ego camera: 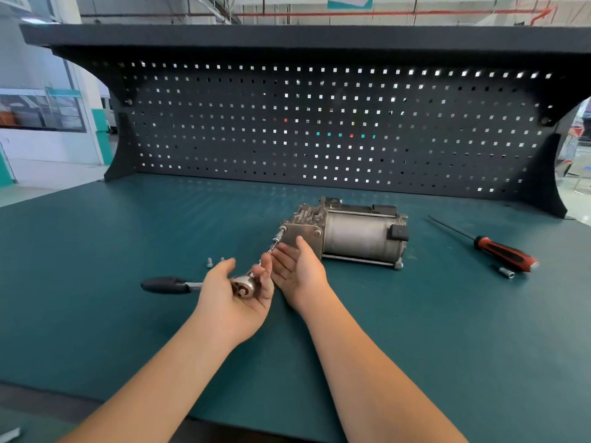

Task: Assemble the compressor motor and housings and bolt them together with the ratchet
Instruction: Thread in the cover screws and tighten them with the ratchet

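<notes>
I see the compressor lying on its side toward the back edge of the bench, right of middle. It is a grey metal motor cylinder with a black connector at its right end and a blocky cast housing at its left. The ratchet has its chrome head cupped in my left hand, its black handle pointing left and its thin extension reaching the bolt at the housing's upper left corner. Two loose bolts stand just beyond the handle, near the bench's middle.
</notes>
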